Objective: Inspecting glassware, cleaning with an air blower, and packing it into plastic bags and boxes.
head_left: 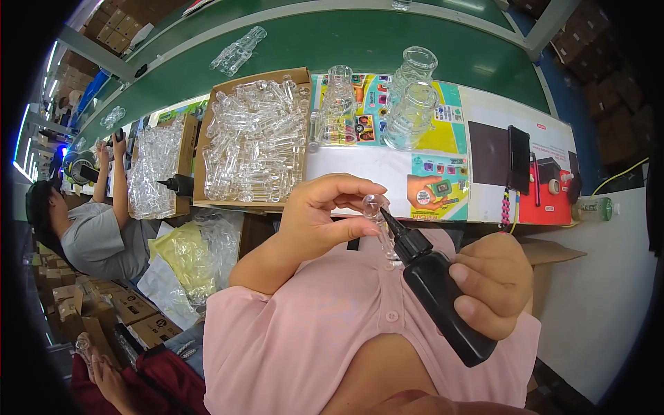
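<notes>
Black bottle (448, 306) fills your curled right hand (496, 283); left hand (319, 214) pinches glass (374, 205); box (238, 204) sits at desk's (304, 50) near edge, cartons (138, 311) on floor.

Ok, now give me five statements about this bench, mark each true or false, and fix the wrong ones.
1. The right hand grips a black bottle. True.
2. The bottle's nozzle points away from the left hand. False: the nozzle points toward the clear piece in the left hand.
3. The open box nearest the left hand is filled with black bottles. False: the box is heaped with clear pieces.
4. A co-worker in a grey top is at the left of the picture. True.
5. The phone lies left of that box. False: the phone lies to its right.
</notes>
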Demonstrator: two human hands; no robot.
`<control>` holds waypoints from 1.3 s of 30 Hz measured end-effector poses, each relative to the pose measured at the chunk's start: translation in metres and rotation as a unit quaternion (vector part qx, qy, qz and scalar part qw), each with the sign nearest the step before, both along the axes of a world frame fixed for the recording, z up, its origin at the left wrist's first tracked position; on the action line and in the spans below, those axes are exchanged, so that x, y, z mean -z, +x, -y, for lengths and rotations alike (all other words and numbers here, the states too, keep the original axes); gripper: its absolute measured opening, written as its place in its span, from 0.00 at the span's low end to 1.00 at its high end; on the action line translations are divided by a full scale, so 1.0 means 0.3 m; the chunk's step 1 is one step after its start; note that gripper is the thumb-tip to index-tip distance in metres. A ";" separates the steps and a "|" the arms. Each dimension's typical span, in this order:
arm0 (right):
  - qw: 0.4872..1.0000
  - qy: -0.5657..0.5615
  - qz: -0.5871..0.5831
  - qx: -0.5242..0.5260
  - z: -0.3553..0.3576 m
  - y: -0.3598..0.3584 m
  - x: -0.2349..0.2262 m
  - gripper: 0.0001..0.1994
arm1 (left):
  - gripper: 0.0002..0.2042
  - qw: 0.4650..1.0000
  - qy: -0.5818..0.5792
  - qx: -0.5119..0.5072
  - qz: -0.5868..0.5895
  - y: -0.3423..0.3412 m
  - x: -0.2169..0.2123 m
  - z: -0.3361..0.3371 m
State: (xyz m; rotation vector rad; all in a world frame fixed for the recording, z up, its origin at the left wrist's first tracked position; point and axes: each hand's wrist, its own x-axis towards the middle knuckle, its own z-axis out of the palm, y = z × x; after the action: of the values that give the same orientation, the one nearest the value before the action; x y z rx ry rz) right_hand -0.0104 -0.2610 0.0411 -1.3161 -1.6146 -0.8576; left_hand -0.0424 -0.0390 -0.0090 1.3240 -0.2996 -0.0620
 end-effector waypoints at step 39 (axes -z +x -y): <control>0.999 -0.013 -0.044 -0.004 0.017 0.029 -0.015 0.12 | 0.19 0.974 -0.081 0.101 -0.184 0.024 -0.025 -0.034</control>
State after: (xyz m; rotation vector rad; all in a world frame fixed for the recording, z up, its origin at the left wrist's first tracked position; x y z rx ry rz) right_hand -0.0017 -0.2662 0.0457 -1.3457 -1.5667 -0.7665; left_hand -0.0353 -0.0287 -0.0014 1.0907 -0.1187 -0.4410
